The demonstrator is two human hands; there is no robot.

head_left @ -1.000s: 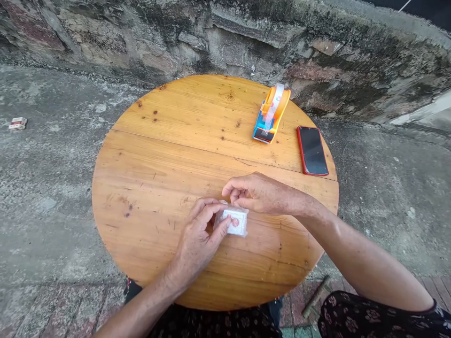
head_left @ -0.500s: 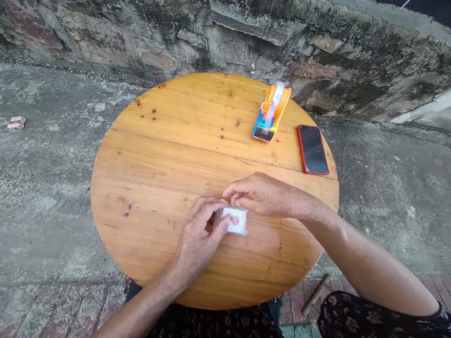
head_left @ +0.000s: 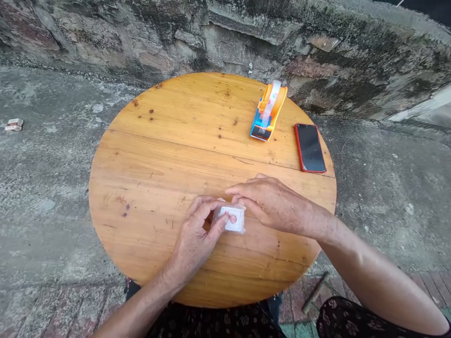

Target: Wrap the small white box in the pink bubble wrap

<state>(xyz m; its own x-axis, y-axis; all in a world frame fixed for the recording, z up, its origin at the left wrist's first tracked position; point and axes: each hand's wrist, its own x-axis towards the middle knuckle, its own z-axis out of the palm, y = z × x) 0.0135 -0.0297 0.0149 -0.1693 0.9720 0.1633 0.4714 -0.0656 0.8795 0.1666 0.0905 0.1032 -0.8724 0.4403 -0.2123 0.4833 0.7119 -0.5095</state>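
A small white packet (head_left: pixel 233 219) with a red mark, wrapped in clear film, lies on the round wooden table (head_left: pixel 148 155) near its front. My left hand (head_left: pixel 195 239) grips the packet's left side, thumb and fingers closed around it. My right hand (head_left: pixel 273 204) rests over the packet's top right edge, fingers together and pressing down on it.
An orange and blue tape dispenser (head_left: pixel 267 112) stands at the table's back right. Beside it lies a red phone (head_left: pixel 310 148), screen up. A rough stone wall (head_left: pixel 246 33) runs behind the table. A small white box (head_left: pixel 13 125) lies on the concrete at far left.
My right hand's fingers have uncurled from a pinch above the packet and flattened onto its top right edge. The left hand keeps its grip.
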